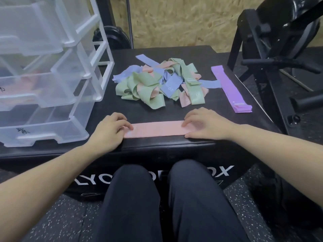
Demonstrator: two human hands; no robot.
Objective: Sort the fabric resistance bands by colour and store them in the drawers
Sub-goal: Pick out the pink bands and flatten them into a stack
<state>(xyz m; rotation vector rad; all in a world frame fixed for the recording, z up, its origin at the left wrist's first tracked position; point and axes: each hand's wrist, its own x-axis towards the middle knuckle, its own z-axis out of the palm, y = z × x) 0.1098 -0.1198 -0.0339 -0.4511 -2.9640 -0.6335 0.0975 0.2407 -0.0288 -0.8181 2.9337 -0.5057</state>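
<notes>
Pressing down at both ends, the fingers (128, 126) of the left hand (109, 131) and those of the right hand (207, 125) lie fairly flat on a long pink fabric resistance band (157, 128), not curled round it. From where I stand neither hand looks to be gripping; they pin it. The band lies flat at the near edge of the black padded plyo box (192, 147), its long axis running left to right between the two hands.

Just beyond it sits the tangled heap of green, blue and pink bands (153, 82), and to the right, apart from the heap, a straight purple fabric band (230, 89).

The clear plastic drawer unit (45, 95) stands at the left with its drawers pulled out, so the left hand is the nearer one; I would guess the band travels leftward, probably folded first.
</notes>
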